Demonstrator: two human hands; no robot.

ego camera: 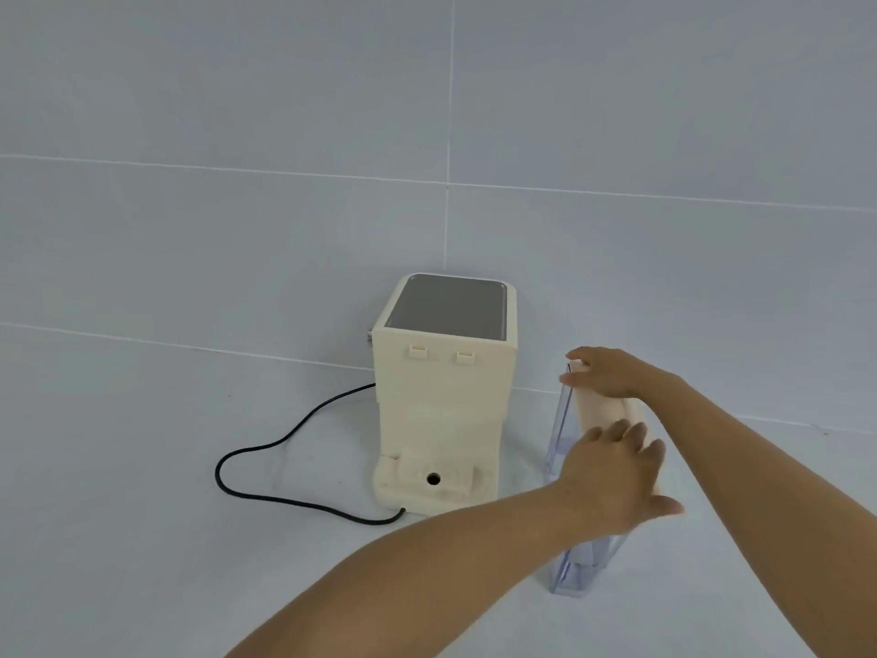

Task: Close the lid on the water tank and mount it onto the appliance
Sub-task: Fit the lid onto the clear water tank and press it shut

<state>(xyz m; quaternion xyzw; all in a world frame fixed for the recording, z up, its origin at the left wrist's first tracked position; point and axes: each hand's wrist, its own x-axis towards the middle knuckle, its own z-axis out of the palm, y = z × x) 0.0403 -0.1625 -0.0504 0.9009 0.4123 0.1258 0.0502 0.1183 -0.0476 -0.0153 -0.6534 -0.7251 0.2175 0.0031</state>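
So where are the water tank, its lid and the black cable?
water tank [559,422]: head view, on its clear side wall.
lid [600,410]: head view, on the cream top between the hands.
black cable [265,446]: head view, on the loop left of the appliance.

Appliance [441,396] against wall, cord [284,444] trailing left, water tank [564,569] standing right, both hands on its lid [602,410]
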